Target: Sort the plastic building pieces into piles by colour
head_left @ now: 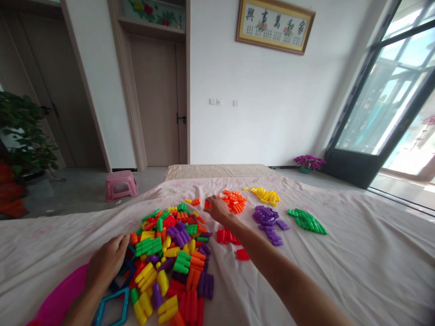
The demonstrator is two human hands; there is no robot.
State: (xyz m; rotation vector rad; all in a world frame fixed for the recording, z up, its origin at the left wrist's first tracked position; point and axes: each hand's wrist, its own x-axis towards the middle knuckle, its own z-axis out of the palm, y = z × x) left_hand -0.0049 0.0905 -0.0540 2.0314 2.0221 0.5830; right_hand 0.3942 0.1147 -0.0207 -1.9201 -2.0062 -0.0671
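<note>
My left hand (pixel 109 254) rests at the left edge of a mixed pile of plastic building blocks (pixel 166 251), its fingers curled and their tips partly hidden. Whether anything lies inside them I cannot make out. Beyond the pile, my right hand (pixel 217 210) reaches forward with its fingers bent down over an orange building block (pixel 207 204), just left of a heap of orange blocks (pixel 235 201). Red blocks (pixel 227 236) lie under and beside my right forearm. Further right are separate groups of purple blocks (pixel 267 217), yellow blocks (pixel 265 195) and green blocks (pixel 307 220).
A pale patterned cloth (pixel 356 258) covers the surface. Blue open frame pieces (pixel 113 308) and a pink basin (pixel 63 294) are at the near left. A pink stool (pixel 121 184) stands on the floor behind, with a potted plant (pixel 25 136) further left.
</note>
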